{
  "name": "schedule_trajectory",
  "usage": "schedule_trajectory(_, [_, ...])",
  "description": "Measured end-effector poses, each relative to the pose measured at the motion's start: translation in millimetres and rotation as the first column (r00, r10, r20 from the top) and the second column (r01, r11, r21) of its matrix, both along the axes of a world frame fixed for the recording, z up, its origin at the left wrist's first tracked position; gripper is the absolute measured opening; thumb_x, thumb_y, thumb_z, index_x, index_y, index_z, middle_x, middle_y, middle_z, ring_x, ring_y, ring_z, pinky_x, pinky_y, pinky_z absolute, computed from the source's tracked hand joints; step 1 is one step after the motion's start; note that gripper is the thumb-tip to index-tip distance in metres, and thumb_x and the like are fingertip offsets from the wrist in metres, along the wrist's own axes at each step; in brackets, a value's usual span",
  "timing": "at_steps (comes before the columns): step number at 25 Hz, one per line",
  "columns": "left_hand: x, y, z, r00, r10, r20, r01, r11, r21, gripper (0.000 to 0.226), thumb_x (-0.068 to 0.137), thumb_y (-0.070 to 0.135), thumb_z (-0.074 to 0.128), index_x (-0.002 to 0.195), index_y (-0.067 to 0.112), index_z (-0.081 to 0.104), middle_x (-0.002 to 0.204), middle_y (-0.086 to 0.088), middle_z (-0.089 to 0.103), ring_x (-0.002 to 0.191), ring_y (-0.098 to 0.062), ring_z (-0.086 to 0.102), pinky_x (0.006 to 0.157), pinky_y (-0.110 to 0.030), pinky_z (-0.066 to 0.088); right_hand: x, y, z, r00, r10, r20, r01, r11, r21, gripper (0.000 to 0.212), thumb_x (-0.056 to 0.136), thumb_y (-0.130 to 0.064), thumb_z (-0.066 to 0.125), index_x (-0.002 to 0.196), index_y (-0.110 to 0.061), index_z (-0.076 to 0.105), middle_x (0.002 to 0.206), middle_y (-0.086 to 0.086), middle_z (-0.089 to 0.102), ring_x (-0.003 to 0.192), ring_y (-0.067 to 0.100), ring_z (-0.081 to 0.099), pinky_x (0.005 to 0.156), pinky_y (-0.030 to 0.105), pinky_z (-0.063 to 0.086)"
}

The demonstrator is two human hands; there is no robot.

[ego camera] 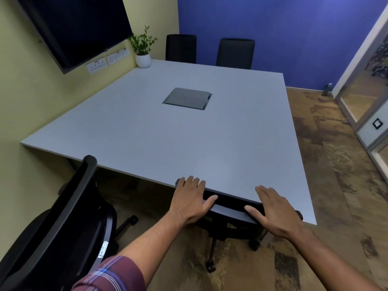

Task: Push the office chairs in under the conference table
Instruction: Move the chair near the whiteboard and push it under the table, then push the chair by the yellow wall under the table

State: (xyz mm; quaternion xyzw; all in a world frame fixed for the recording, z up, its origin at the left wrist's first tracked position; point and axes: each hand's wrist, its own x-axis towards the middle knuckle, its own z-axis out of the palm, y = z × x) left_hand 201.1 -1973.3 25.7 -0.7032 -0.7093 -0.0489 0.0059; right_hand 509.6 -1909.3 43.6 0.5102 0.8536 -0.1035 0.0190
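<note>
The near office chair (pixel 228 211) is seen tucked against the near edge of the conference table (pixel 147 127), its black backrest top touching or just below the table edge and its seat hidden beneath the top. Its wheeled base (pixel 212 257) is seen on the floor below. The backrest top is covered by both hands. The left hand (pixel 190 199) is laid flat on the left end of the backrest, fingers spread and extended over the table edge, thumb pointed along the rail. The right hand (pixel 273 211) is laid flat on the right end, fingers straight and apart, nothing being clenched. A plaid sleeve (pixel 111 274) is seen on the left arm.

A second office chair (pixel 63 219) is seen at the lower left, pulled out from the table and turned at an angle, its backrest top just beside the table's near edge. Two more chairs (pixel 181 48) are placed at the far side, pushed close to the table in front of the blue wall (pixel 294 28).

A grey cable hatch (pixel 186 98) is set flush in the table's middle. A potted plant (pixel 143 53) is placed on the far left corner, beside wall sockets (pixel 97 65) and below a dark wall screen (pixel 79 26). The floor is covered by brown patterned carpet (pixel 336 185).
</note>
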Motion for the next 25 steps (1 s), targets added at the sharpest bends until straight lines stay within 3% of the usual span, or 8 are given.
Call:
schedule_trajectory(3, [-17.9, -11.8, 5.0, 0.997, 0.072, -0.017, -0.072, 0.997, -0.01, 0.103, 0.101, 0.086, 0.005, 0.161, 0.012, 0.044, 0.167, -0.015, 0.047, 0.158, -0.036, 0.036, 0.132, -0.057, 0.02, -31.4, 4.8, 4.5, 0.999, 0.047, -0.019, -0.047, 0.999, 0.02, 0.124, 0.085, -0.101, -0.004, 0.174, -0.018, 0.015, 0.182, 0.007, 0.018, 0.167, 0.028, 0.016, 0.134, 0.048, 0.022])
schedule_trajectory(6, [-47.5, -30.4, 19.0, 0.983, 0.183, -0.022, -0.183, 0.983, -0.005, 0.106, 0.099, 0.088, 0.002, 0.166, 0.012, 0.036, 0.174, -0.015, 0.038, 0.163, -0.035, 0.028, 0.134, -0.056, 0.011, -77.4, 5.1, 6.3, 0.993, 0.105, -0.051, -0.102, 0.993, 0.06, 0.121, 0.087, -0.098, -0.007, 0.174, -0.016, 0.011, 0.182, 0.008, 0.018, 0.166, 0.027, 0.019, 0.134, 0.046, 0.02])
schedule_trajectory(12, [-107.4, -96.1, 54.4, 0.931, 0.361, -0.056, -0.359, 0.932, 0.045, 0.104, 0.101, 0.086, 0.005, 0.167, 0.01, 0.033, 0.174, -0.018, 0.035, 0.164, -0.037, 0.024, 0.133, -0.061, 0.019, -187.6, -6.8, 23.6, 0.957, 0.258, -0.135, -0.246, 0.964, 0.104, 0.12, 0.088, -0.095, -0.01, 0.174, -0.014, 0.012, 0.182, 0.009, 0.016, 0.166, 0.027, 0.018, 0.135, 0.047, 0.019])
schedule_trajectory(17, [-140.5, -148.2, 76.2, 0.87, 0.49, -0.056, -0.485, 0.87, 0.091, 0.107, 0.1, 0.086, 0.001, 0.167, 0.008, 0.031, 0.175, -0.019, 0.032, 0.165, -0.037, 0.021, 0.134, -0.062, 0.017, -274.6, -22.7, 33.4, 0.901, 0.396, -0.176, -0.374, 0.916, 0.145, 0.115, 0.089, -0.096, -0.006, 0.174, -0.021, 0.008, 0.183, 0.004, 0.009, 0.168, 0.025, 0.012, 0.136, 0.046, 0.013])
schedule_trajectory(25, [-200.1, -212.6, 83.8, 0.658, 0.751, -0.058, -0.741, 0.659, 0.126, 0.107, 0.1, 0.087, 0.004, 0.169, 0.01, 0.03, 0.176, -0.018, 0.031, 0.166, -0.036, 0.021, 0.134, -0.061, 0.019, -403.0, -49.0, 52.1, 0.714, 0.679, -0.169, -0.655, 0.733, 0.183, 0.108, 0.094, -0.093, 0.001, 0.175, -0.022, 0.004, 0.184, 0.005, 0.005, 0.169, 0.024, 0.005, 0.136, 0.045, 0.007])
